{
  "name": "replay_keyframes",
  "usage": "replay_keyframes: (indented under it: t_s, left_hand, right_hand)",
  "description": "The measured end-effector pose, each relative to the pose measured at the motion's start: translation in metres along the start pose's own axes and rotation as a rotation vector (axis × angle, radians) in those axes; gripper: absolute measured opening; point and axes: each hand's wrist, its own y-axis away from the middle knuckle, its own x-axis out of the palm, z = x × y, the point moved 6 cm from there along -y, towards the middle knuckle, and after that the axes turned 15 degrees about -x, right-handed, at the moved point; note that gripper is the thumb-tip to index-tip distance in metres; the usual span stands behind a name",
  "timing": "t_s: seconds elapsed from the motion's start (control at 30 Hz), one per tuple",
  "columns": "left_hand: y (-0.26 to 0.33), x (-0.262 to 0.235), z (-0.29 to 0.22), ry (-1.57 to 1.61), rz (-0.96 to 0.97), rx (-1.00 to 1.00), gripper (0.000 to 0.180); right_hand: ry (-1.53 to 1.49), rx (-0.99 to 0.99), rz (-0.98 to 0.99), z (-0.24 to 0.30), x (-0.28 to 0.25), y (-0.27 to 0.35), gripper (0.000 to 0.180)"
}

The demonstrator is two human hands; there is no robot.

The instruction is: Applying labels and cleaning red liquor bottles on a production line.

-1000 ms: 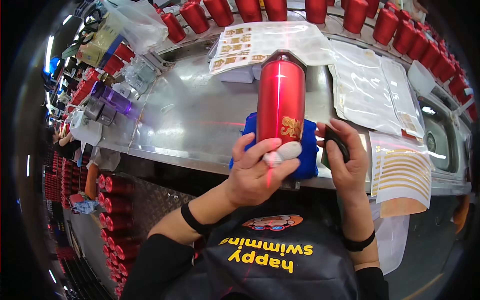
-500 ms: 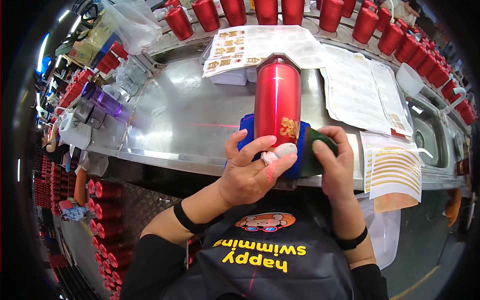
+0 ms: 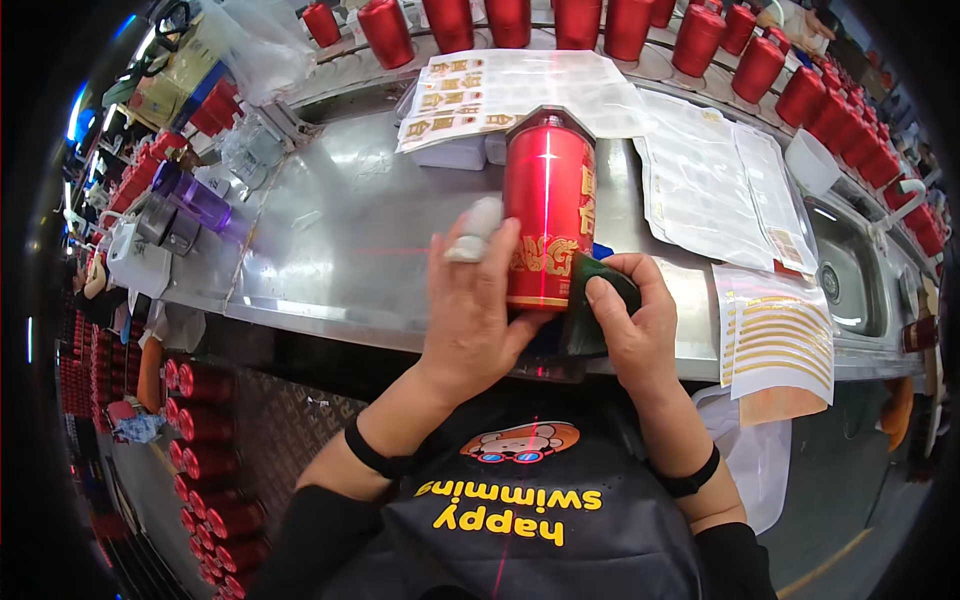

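Left hand [image 3: 478, 305] flat against red bottle [image 3: 547, 215] lying on steel counter [image 3: 330, 250], right hand [image 3: 630, 320] pressing dark green pad [image 3: 590, 300] on its gold decal; sticker sheets [image 3: 700, 190] beside.

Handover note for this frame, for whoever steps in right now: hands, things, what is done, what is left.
Left hand: flat against the left side of the red bottle, bandaged finger up.
Right hand: presses a dark green pad against the bottle's lower right side.
Bottle lies on the steel counter, base toward the person, over something blue.
Done: a gold decal sits on the bottle.
Left: whether rubbing is finished cannot be told. More decal sheets lie to the right; plain red bottles line the far edge.
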Motion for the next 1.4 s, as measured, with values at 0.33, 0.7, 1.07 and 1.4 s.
replay_keyframes:
  t_s: [0.33,0.7,1.07,1.4]
  left_hand:
    - [-0.004,0.001,0.001,0.069,0.127,0.017,0.082]
    - [-0.001,0.009,0.000,-0.032,0.101,0.050,0.084]
    - [0.000,0.010,0.004,-0.047,0.079,0.016,0.087]
    - [-0.003,0.017,0.011,0.200,0.135,-0.060,0.083]
  right_hand:
    - [0.004,0.007,-0.005,-0.006,-0.003,0.000,0.020]
    - [-0.042,0.041,-0.020,-0.009,-0.003,0.000,0.019]
    - [0.024,-0.054,0.022,-0.011,-0.010,0.000,0.024]
    - [1.330,0.029,0.360,-0.033,-0.261,-0.093,0.050]
